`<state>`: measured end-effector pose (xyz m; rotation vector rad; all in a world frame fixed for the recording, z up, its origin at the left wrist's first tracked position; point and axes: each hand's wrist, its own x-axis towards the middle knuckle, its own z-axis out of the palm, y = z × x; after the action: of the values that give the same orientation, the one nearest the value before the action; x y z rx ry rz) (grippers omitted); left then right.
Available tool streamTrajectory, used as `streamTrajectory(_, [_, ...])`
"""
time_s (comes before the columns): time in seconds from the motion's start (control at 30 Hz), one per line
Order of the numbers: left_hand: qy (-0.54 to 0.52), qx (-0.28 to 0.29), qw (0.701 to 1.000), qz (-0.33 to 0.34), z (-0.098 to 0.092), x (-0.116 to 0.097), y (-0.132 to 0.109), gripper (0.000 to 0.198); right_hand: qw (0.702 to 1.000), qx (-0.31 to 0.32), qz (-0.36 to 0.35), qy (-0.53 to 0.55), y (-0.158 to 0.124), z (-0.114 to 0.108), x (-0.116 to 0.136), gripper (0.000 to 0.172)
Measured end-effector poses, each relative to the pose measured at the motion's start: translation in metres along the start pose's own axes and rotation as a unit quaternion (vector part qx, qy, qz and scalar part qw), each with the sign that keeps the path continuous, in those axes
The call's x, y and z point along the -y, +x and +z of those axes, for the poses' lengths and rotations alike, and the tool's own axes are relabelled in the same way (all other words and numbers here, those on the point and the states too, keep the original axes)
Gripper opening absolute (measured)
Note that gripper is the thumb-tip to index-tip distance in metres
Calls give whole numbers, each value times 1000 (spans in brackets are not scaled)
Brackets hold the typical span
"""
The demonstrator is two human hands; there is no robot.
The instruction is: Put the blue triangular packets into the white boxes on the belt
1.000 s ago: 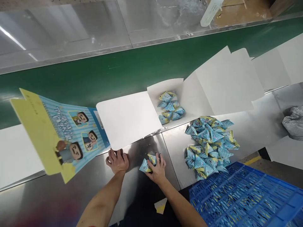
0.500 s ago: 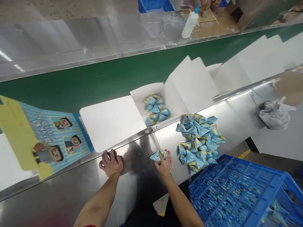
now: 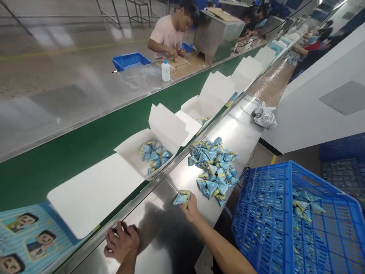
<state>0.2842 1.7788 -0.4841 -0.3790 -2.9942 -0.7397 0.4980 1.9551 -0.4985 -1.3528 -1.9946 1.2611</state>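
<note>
Between the thumb and fingers of my right hand (image 3: 191,210) is a blue-and-yellow pyramid-shaped packet (image 3: 180,198), just above the steel worktop (image 3: 159,228). A heap of similar packets (image 3: 213,163) lies right beyond that hand. My left hand (image 3: 123,240) is at the worktop's rail, fingers apart and loosely bent, with nothing visible in it. Ahead, an opened white box (image 3: 132,146) on the green belt (image 3: 85,142) holds several packets (image 3: 154,154). Its broad white flap (image 3: 94,194) reaches toward my left hand.
A blue crate (image 3: 262,213) with more packets stands at the right, below the worktop. Further open boxes (image 3: 216,89) line the belt. A striped cloth bundle (image 3: 265,116) lies up the bench. Across the belt are a glue bottle (image 3: 165,71) and a seated person (image 3: 168,36).
My view has swung up and to the right, bringing in more of the line and the crate. The packet remains in my right hand. My left hand's fingers are a little more bent.
</note>
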Motion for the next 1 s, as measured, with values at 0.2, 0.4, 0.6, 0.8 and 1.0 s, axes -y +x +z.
streamTrajectory(0.2, [4, 33, 999, -36, 3, -12, 3, 71, 975, -35, 56, 214, 74, -67, 51, 70])
streamTrajectory(0.4, [-7, 30, 999, -16, 16, -12, 3, 64, 924, -142, 53, 350, 249, -197, 193, 73])
streamTrajectory(0.6, [-8, -7, 1000, 27, 21, -21, -5, 64, 947, -137, 13, 289, 277, -236, 235, 88])
streamTrajectory(0.8, [-10, 24, 1000, 4, 15, -40, -7, 65, 980, -48, 33, -191, 184, -174, 123, 48])
streamTrajectory(1.0, [3, 0, 1000, 12, 17, -50, -9, 68, 941, 27, 125, -312, 201, -139, 102, 69])
